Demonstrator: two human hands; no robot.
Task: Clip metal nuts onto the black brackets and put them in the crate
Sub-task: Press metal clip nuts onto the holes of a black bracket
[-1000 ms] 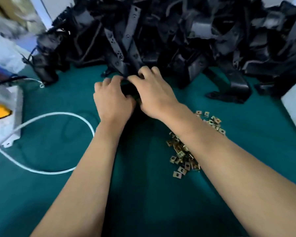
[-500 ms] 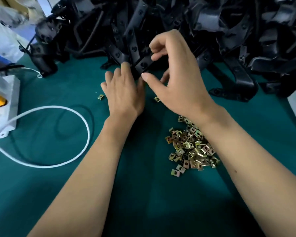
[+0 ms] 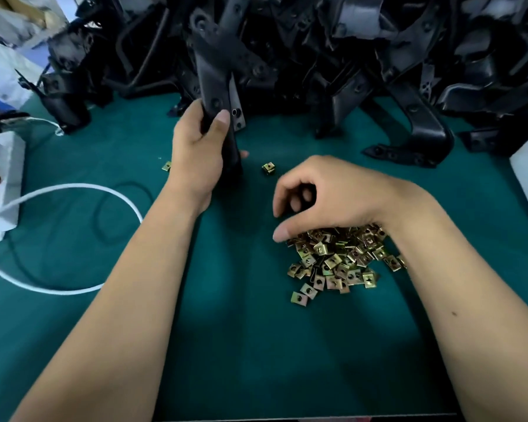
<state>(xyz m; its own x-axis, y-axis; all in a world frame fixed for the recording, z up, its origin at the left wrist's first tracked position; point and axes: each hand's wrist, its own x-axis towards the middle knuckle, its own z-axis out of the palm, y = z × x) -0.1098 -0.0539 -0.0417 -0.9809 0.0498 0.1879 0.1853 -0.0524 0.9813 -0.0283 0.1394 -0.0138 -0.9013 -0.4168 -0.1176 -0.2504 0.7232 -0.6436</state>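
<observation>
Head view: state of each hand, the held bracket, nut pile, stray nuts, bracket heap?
left hand: grips a bracket
held bracket: lifted, near upright
right hand: fingers curled above nut pile; grasp unclear
nut pile: loose on mat
stray nut: lying apart
bracket heap: jumbled behind

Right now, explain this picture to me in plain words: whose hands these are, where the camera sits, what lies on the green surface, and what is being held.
There is no machine here: a person works with bare hands, and the one camera sits on their head, looking forward and down. The left hand grips a long black bracket, standing it on the green mat. The right hand hovers with curled fingers over a pile of small brass-coloured metal nuts; whether it already pinches one I cannot tell. A stray nut lies apart. Behind is a heap of black brackets, and at the left a white cable.
</observation>
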